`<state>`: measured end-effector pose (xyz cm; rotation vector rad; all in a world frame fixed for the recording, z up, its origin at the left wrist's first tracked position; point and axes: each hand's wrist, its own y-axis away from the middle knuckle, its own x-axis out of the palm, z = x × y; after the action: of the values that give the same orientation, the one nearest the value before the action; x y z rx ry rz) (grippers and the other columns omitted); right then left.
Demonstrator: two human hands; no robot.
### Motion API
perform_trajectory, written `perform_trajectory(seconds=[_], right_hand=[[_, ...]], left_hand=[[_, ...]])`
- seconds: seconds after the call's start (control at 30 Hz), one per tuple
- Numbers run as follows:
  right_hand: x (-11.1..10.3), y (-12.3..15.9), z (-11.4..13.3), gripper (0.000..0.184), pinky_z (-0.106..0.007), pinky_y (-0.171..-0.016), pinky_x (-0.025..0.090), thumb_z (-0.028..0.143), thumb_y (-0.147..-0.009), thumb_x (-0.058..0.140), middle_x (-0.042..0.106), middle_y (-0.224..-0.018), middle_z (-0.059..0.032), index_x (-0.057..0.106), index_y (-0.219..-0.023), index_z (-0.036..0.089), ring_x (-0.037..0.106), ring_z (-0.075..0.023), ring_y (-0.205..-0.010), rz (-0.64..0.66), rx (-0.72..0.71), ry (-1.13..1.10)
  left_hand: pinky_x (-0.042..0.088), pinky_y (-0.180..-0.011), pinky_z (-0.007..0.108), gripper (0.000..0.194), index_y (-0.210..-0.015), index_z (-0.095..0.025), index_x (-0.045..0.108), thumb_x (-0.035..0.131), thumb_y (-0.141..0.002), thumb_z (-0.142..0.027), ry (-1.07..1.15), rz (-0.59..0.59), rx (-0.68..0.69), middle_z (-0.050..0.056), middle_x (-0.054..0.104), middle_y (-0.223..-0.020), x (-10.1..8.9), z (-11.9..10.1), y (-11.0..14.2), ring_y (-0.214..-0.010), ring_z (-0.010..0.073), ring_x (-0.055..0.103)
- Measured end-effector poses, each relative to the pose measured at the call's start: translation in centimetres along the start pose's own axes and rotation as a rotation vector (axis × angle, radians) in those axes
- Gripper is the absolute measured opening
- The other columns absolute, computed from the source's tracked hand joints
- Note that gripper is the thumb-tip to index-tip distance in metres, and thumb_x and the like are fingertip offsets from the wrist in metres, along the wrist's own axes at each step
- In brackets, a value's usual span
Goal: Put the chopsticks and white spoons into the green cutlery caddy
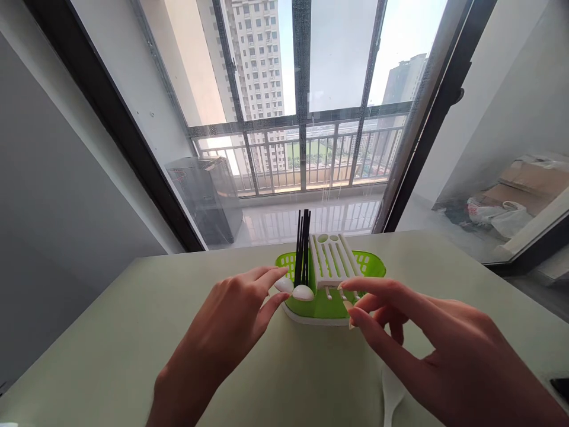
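While the left hand (242, 305) has thumb and forefinger parted around a white spoon head (283, 285), whether gripping it I cannot tell, the right hand (427, 335) is loosely open near the white hooks (329, 293). Just beyond and between both hands stands the green holder (317, 309), its long axis running left to right, black chopsticks (303, 252) pointing up. Far beyond the right hand, red print on a plastic bag (511, 218) is too small to read

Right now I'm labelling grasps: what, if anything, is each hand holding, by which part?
Left hand: thumb and fingers at a white spoon's bowl; whether they grip it cannot be told. Right hand: nothing visibly held, fingertips near the hooks.
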<state>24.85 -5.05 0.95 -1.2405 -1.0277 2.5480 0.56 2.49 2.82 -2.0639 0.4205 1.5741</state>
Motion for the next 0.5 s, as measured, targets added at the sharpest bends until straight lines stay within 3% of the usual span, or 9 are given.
perform_trajectory(seconds=[0.13, 0.23, 0.3, 0.37, 0.43, 0.5], right_hand=[[-0.3, 0.1, -0.1, 0.017, -0.017, -0.050, 0.056, 0.034, -0.101, 0.060, 0.075, -0.072, 0.0058, 0.068, -0.116, 0.029, 0.068, -0.0102, -0.050, -0.062, 0.055, 0.016], [-0.6, 0.2, -0.3, 0.020, -0.015, -0.040, 0.050, 0.038, -0.101, 0.060, 0.076, -0.074, 0.0051, 0.068, -0.117, 0.031, 0.073, -0.0120, -0.054, -0.149, 0.129, 0.050], [-0.8, 0.2, -0.4, 0.021, -0.016, -0.037, 0.049, 0.040, -0.100, 0.060, 0.076, -0.072, 0.0045, 0.069, -0.116, 0.031, 0.075, -0.0137, -0.056, -0.200, 0.180, 0.079], [-0.8, 0.2, -0.4, 0.021, -0.016, -0.038, 0.050, 0.042, -0.100, 0.060, 0.075, -0.069, 0.0038, 0.070, -0.114, 0.030, 0.075, -0.0150, -0.056, -0.219, 0.206, 0.095], [-0.8, 0.1, -0.4, 0.021, -0.017, -0.036, 0.050, 0.042, -0.100, 0.059, 0.074, -0.068, 0.0036, 0.070, -0.112, 0.029, 0.073, -0.0145, -0.052, -0.205, 0.199, 0.083], [-0.8, 0.1, -0.2, 0.020, -0.016, -0.033, 0.047, 0.041, -0.100, 0.059, 0.074, -0.068, 0.0042, 0.071, -0.111, 0.029, 0.070, -0.0126, -0.048, -0.173, 0.170, 0.050]], left_hand=[[0.052, -0.066, 0.029, 0.022, -0.119, -0.026, 0.072, 0.055, -0.106, -0.031, 0.028, -0.054, 0.065, 0.001, 0.079, -0.113, -0.3, -2.0, 0.6, -0.080, 0.0189, 0.076], [0.048, -0.063, 0.029, 0.019, -0.103, -0.026, 0.073, 0.055, -0.106, -0.031, 0.050, 0.073, 0.139, 0.000, 0.078, -0.098, 0.9, -4.0, 0.7, -0.075, 0.0185, 0.074], [0.050, -0.065, 0.031, 0.016, -0.101, -0.024, 0.072, 0.060, -0.103, -0.036, 0.064, 0.223, 0.208, 0.002, 0.078, -0.097, 2.7, -5.5, 0.6, -0.079, 0.0225, 0.075], [0.051, -0.066, 0.034, 0.028, -0.107, -0.020, 0.071, 0.066, -0.098, -0.046, 0.086, 0.389, 0.267, 0.008, 0.079, -0.102, 5.4, -7.2, 0.3, -0.085, 0.0288, 0.076], [0.052, -0.064, 0.037, 0.045, -0.114, -0.014, 0.070, 0.067, -0.095, -0.054, 0.089, 0.536, 0.243, 0.015, 0.078, -0.104, 8.7, -8.9, 0.1, -0.088, 0.0342, 0.076], [0.052, -0.065, 0.039, 0.049, -0.118, -0.010, 0.069, 0.065, -0.095, -0.053, 0.108, 0.622, 0.187, 0.020, 0.076, -0.108, 12.3, -10.5, 0.1, -0.093, 0.0366, 0.074]])
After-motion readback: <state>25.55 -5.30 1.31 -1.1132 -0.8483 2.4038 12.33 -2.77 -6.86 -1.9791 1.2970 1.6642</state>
